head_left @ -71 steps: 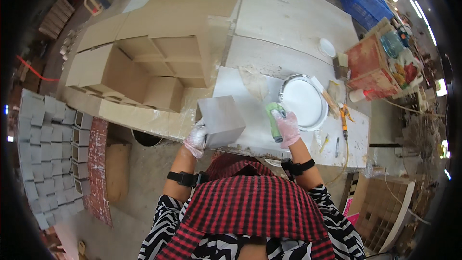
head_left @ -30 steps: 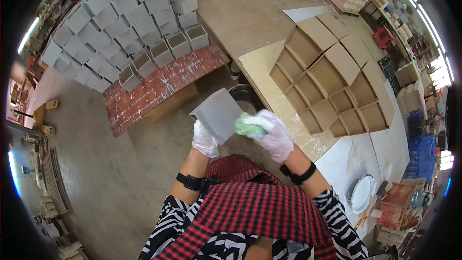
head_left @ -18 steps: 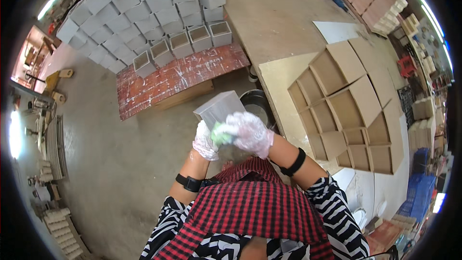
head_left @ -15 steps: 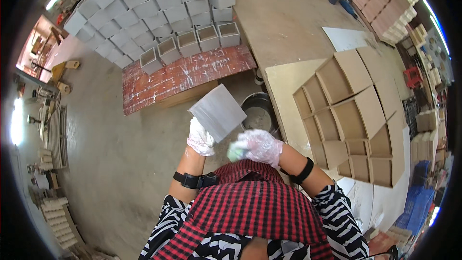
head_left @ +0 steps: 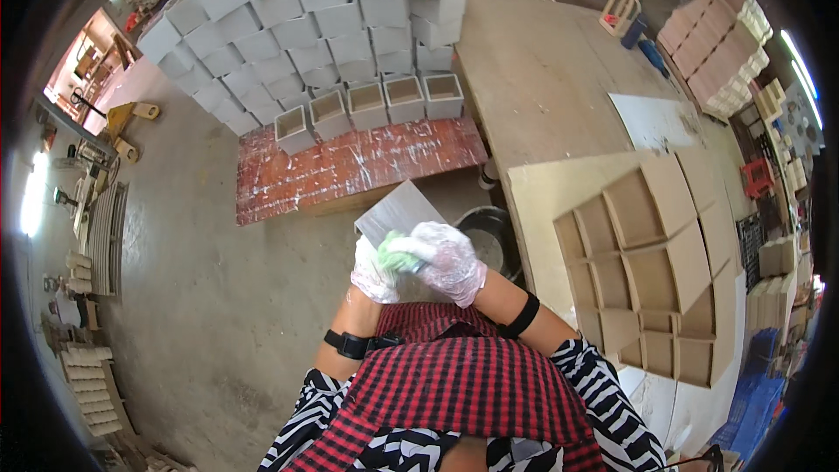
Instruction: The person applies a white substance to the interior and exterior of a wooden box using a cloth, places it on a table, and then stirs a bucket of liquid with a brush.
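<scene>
My left hand (head_left: 374, 274), in a whitish plastic glove, grips a grey-coated square box (head_left: 402, 208) by its near left side. The box is tilted, with a smooth flat face turned up. My right hand (head_left: 452, 264), gloved likewise, is closed round a pale green sponge (head_left: 399, 252). The sponge is at the near edge of the box, close to my left hand; whether it presses on the surface is hard to tell. Beyond the box, a dark bucket (head_left: 516, 255) stands on the floor, partly hidden behind my right hand.
Stacked grey boxes (head_left: 319, 26) rise on a paint-streaked red board (head_left: 367, 157) ahead. To the right, uncoated brown boxes (head_left: 677, 267) stand in rows on a large table (head_left: 542, 79). A yellow pallet jack (head_left: 122, 122) is at the far left.
My right hand has brought the sponge leftward to the near edge of the box, beside my left hand. The box sits slightly lower in view, and the whole view has shifted a little.
</scene>
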The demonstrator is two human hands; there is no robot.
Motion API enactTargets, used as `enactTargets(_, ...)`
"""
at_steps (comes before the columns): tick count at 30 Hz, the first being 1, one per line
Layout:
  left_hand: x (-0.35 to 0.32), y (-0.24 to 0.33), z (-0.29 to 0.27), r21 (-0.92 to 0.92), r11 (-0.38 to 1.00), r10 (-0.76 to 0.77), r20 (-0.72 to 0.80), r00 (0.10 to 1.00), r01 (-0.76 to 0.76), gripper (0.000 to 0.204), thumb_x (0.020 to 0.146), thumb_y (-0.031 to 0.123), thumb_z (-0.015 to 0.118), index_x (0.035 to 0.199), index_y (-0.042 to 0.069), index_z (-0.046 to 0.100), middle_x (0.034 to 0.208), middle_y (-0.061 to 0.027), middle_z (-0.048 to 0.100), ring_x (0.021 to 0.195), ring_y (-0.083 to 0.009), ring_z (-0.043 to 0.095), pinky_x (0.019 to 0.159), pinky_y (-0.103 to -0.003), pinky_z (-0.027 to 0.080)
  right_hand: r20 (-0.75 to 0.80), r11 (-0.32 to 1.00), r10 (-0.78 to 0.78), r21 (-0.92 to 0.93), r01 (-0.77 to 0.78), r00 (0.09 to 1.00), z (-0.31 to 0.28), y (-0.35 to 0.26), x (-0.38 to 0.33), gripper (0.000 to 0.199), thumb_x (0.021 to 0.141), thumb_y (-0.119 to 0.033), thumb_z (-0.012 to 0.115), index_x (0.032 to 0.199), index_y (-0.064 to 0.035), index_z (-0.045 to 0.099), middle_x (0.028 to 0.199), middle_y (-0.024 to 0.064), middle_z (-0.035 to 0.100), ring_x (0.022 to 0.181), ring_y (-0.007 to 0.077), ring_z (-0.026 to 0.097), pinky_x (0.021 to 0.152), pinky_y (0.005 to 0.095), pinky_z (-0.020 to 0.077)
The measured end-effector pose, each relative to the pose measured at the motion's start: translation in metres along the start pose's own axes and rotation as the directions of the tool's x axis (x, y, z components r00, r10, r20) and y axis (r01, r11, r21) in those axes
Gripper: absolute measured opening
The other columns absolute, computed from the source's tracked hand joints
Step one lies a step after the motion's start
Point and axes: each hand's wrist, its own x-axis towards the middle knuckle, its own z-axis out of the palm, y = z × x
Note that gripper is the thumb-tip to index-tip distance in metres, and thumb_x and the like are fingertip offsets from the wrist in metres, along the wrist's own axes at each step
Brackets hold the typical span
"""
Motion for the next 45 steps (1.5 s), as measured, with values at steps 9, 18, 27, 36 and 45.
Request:
enactTargets(9, 0.053, 0.194, -0.126, 0.032, 0.976, 0.216, -0.27, 0.938, -0.215, 0.043, 0.095, 0.035, 0.034, 0.126, 0.008, 0.045, 0.123, -0.0091, 0.052, 0.11, -0.0263, 0.052, 0.095, -0.043, 0.042, -0.107, 0.549, 0.829, 0.334, -0.766, 0.548, 0.035, 0.078, 0.05, 0.023, 0.087, -0.01, 0.049, 0.108, -0.0008, 0.053, 0.104, 0.0097, 0.059, 0.095, 0.0193, 0.057, 0.083, 0.0302, 0.0449)
enactTargets(18, 0.232, 0.381, -0.368, 0.408, 0.909, 0.078, -0.372, 0.925, 0.087, 0.048, 0.093, 0.052, 0.027, 0.115, 0.018, 0.054, 0.1, -0.002, 0.062, 0.085, -0.0179, 0.058, 0.07, -0.032, 0.049, 0.036, 0.244, 0.959, 0.391, -0.887, 0.28, 0.128, 0.106, 0.061, 0.024, 0.087, -0.01, 0.05, 0.109, -0.001, 0.053, 0.102, 0.008, 0.059, 0.093, 0.0185, 0.057, 0.082, 0.0301, 0.0442)
enactTargets(27, 0.349, 0.426, -0.363, 0.689, 0.583, 0.223, -0.645, 0.731, 0.43, 0.046, 0.091, 0.042, 0.027, 0.117, 0.013, 0.052, 0.108, -0.006, 0.058, 0.095, -0.0235, 0.054, 0.081, -0.036, 0.045, -0.026, 0.096, 0.995, 0.546, -0.832, 0.097, 0.147, 0.128, 0.043, 0.019, 0.09, -0.004, 0.048, 0.109, -0.0018, 0.051, 0.103, 0.0049, 0.058, 0.094, 0.0146, 0.056, 0.081, 0.0269, 0.0455)
enactTargets(36, 0.391, 0.426, -0.383, 0.709, -0.48, 0.352, -0.384, 0.854, 0.517, 0.038, 0.09, 0.023, 0.034, 0.122, 0.007, 0.047, 0.119, -0.0119, 0.054, 0.108, -0.0278, 0.05, 0.089, -0.037, 0.041, -0.013, 0.009, 1.0, 0.572, -0.82, 0.002, 0.155, 0.126, 0.043, 0.018, 0.089, -0.006, 0.05, 0.106, -0.0019, 0.052, 0.102, 0.0043, 0.058, 0.092, 0.014, 0.056, 0.081, 0.0267, 0.0455)
enactTargets(45, 0.317, 0.405, -0.256, 0.841, 0.522, 0.602, -0.248, 0.759, -0.139, 0.044, 0.092, 0.027, 0.04, 0.13, 0.004, 0.039, 0.123, -0.0138, 0.05, 0.112, -0.0249, 0.047, 0.096, -0.038, 0.035, -0.085, -0.116, 0.977, 0.559, -0.821, -0.195, 0.134, 0.095, 0.035, 0.023, 0.087, -0.017, 0.056, 0.106, -0.0053, 0.058, 0.095, 0.0047, 0.063, 0.083, 0.0131, 0.059, 0.072, 0.0272, 0.0487)
